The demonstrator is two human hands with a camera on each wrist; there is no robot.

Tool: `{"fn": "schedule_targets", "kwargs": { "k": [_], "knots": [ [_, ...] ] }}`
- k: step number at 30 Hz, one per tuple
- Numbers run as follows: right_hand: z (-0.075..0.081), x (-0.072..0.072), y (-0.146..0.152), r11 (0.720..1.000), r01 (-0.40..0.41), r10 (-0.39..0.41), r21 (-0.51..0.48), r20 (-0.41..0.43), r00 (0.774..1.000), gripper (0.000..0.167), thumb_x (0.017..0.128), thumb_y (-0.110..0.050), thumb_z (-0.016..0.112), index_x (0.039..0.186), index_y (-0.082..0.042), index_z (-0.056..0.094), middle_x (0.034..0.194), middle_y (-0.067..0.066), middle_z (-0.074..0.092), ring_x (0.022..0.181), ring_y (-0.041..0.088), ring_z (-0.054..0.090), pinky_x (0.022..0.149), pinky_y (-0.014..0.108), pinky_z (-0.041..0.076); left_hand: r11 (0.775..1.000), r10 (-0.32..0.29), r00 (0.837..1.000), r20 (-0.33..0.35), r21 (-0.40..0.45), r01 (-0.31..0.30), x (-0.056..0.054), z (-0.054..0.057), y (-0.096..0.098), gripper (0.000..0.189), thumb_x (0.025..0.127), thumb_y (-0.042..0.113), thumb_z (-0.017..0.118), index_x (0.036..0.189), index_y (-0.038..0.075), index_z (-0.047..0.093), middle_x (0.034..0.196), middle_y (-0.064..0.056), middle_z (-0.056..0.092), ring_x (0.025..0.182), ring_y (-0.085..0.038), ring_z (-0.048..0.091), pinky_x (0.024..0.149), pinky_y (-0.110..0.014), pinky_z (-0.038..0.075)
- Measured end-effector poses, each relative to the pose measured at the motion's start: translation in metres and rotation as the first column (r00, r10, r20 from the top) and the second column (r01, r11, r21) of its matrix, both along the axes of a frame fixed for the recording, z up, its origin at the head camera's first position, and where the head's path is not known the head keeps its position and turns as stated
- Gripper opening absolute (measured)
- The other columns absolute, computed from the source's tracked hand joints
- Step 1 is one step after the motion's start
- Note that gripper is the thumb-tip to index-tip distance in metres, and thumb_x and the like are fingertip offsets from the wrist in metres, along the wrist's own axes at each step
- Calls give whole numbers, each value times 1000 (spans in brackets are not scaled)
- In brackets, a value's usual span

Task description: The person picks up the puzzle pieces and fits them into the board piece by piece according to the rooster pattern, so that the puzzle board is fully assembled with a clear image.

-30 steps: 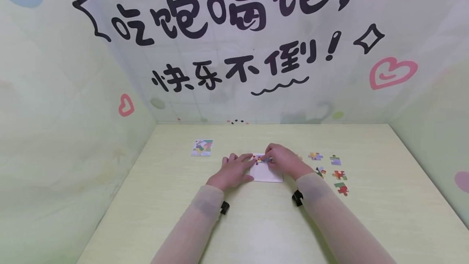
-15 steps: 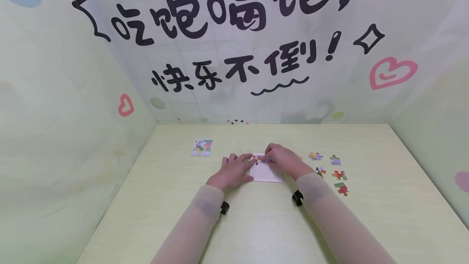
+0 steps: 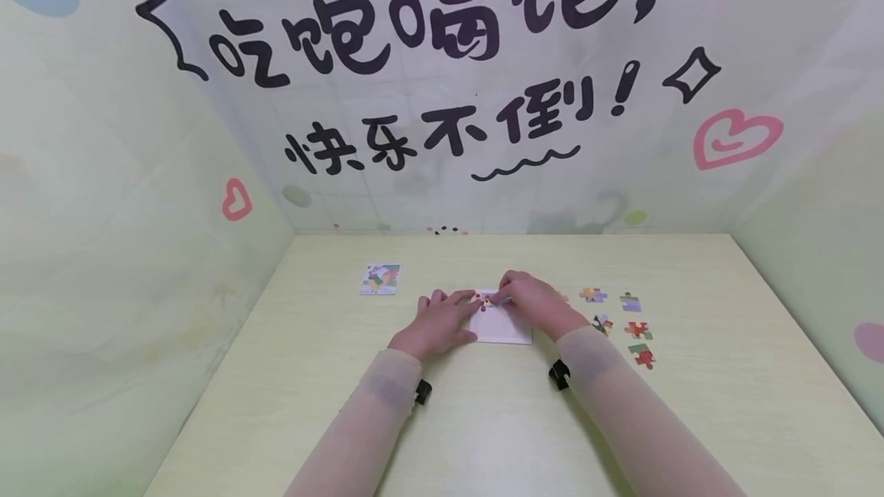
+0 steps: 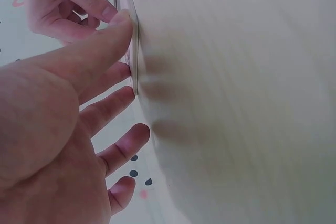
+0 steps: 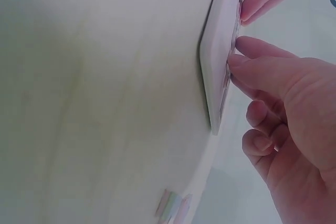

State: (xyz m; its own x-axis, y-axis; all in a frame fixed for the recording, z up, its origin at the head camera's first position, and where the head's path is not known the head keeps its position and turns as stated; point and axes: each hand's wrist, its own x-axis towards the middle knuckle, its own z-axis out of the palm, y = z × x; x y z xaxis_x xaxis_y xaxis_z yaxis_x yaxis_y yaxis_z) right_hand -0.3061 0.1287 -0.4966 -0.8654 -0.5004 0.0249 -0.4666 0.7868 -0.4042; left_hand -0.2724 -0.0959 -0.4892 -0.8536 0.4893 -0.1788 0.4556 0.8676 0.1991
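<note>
– first, the right hand [image 3: 537, 304]?
– bent at the fingers, thumb and forefinger nearly together, pinching a puzzle piece [image 3: 508, 301] over the far part of a white board [image 3: 500, 327].
– and the left hand [image 3: 433, 326]?
– loosely spread, gripping nothing; thumb touching the board's left side, forefinger reaching to the coloured pieces [image 3: 486, 303] near its far left corner.
– looks of it all?
– flat, squarish and pale, mostly bare towards the near side, with small patches of red, yellow and purple up by the fingers.
– further out?
– just right of the right hand, loose puzzle pieces [image 3: 637, 330] in orange, red, green and lilac, set apart from one another; off to the left, a small picture card [image 3: 380, 279].
– beneath and behind?
– a light, wood-grained surface [image 3: 456, 428]; past it, a whitish backdrop [image 3: 414, 202] with bold black lettering and pink hearts.
– anything hard to make out?
– the pinched bit, mostly covered by fingertips; one loose bit, partly behind the right hand; sleeves [image 3: 359, 424], cut off at the bottom; from both wrists, the board almost edge-on.
</note>
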Motion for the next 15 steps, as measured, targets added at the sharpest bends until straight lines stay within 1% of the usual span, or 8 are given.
{"fn": "schedule_targets", "kwargs": {
  "k": [6, 11, 15],
  "knots": [
    [1, 4, 1, 1000, 28, -28, 0, 9, 1000, 27, 94, -8, 75, 119, -16, 79, 115, 3, 67, 109, 23, 64, 100, 45, 53, 1000, 5, 1000, 1, 4, -5, 0, 0, 0, 69, 97, 48, 68, 159, 32, 42, 169, 7, 32, 115, -22, 40, 90, -40, 28],
    [3, 9, 8, 999, 39, -39, -15, -1, 999, 23, 94, -12, 76, 117, -14, 79, 115, 3, 66, 109, 23, 64, 101, 45, 53, 1000, 2, 1000, -5, -8, -2, 0, 2, 1, 69, 97, 49, 67, 158, 31, 42, 169, 7, 32, 120, -23, 41, 94, -41, 30],
    [7, 16, 15, 999, 44, -45, -13, -10, 999, 22, 94, -16, 76, 116, -14, 80, 117, 4, 66, 110, 24, 63, 101, 46, 52, 1000, 8, 1000, 1, -15, -8, 0, 2, 1, 69, 97, 50, 68, 158, 30, 44, 169, 7, 32, 126, -24, 41, 97, -42, 31]
  ]
}}
